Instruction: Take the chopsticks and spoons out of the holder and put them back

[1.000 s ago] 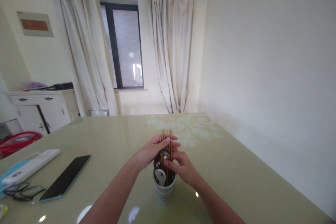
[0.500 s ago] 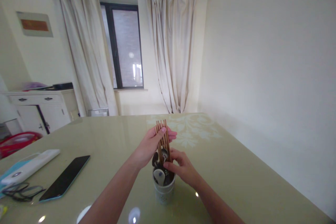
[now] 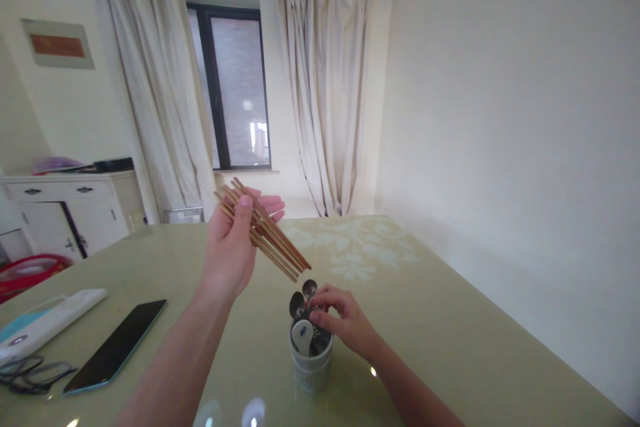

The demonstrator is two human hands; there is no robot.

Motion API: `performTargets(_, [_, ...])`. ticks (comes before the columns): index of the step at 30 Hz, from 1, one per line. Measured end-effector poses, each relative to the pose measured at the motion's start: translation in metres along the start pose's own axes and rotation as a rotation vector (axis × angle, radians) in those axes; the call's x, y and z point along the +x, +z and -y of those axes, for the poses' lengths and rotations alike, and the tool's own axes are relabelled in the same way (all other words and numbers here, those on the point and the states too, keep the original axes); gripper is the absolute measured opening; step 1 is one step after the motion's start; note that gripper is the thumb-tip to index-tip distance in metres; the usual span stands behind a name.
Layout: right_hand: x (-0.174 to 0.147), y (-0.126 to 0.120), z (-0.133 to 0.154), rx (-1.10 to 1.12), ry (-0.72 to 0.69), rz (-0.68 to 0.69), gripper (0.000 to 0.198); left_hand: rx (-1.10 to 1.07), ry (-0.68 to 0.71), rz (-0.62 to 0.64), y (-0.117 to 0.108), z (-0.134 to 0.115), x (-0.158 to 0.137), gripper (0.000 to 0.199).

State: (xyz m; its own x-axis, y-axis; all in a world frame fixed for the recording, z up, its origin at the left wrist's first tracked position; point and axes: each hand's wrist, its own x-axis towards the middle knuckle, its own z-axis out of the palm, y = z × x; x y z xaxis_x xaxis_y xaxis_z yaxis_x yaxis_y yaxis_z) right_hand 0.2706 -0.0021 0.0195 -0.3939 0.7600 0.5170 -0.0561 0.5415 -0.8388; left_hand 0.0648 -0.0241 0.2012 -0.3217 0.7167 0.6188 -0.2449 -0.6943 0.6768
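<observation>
While a bundle of wooden chopsticks [image 3: 280,241] is held aslant near the centre of the frame, a white cup [image 3: 312,373] is left standing upright on the greenish worktop [image 3: 425,347], at the lower centre. The chopsticks are gripped by the left hand [image 3: 233,247]: the thumb is laid across them, and the other fingers are stretched out behind, towards the right. By their slant the upper ends are pointed to the upper left and the lower ends to the lower right, just above the cup's contents in the frame; all of the bundle is seen outside the cup.

Two metal spoons, one on the left [image 3: 297,305] and one on the right [image 3: 309,288], are stood bowl up in the cup, with a white spoon [image 3: 303,337] in front of them. By the right hand [image 3: 345,320] the cup's mouth is approached from the right, its fingers bent beside the spoons; whether anything is gripped by them cannot be told.

At the lower left of the frame, a dark-screened phone [image 3: 117,347] is laid flat, with glasses [image 3: 40,373] and a white device [image 3: 55,323] near it. At the upper centre, a window [image 3: 239,80] is flanked by pale curtains [image 3: 325,80].
</observation>
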Motion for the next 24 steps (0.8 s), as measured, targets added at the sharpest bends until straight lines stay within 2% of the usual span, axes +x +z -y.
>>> performTargets(3, [0.0,-0.001,0.0,-0.011,0.0,0.016,0.03,0.112,0.088,-0.052,-0.014,0.0,0.007,0.037])
performTargets(5, [0.001,-0.001,0.001,-0.019,0.0,0.017,0.031,0.211,0.077,-0.046,-0.027,0.013,0.005,0.04])
performTargets(13, [-0.001,-0.002,-0.001,-0.003,0.003,0.005,0.032,0.413,-0.126,-0.008,-0.071,0.108,-0.036,0.053])
performTargets(19, [-0.003,-0.002,0.0,-0.01,0.023,0.002,0.031,0.421,-0.163,0.003,-0.087,0.137,-0.056,0.053])
performTargets(24, [-0.004,-0.003,-0.001,-0.013,0.023,-0.001,0.031,0.366,-0.394,0.058,-0.111,0.175,-0.076,0.062])
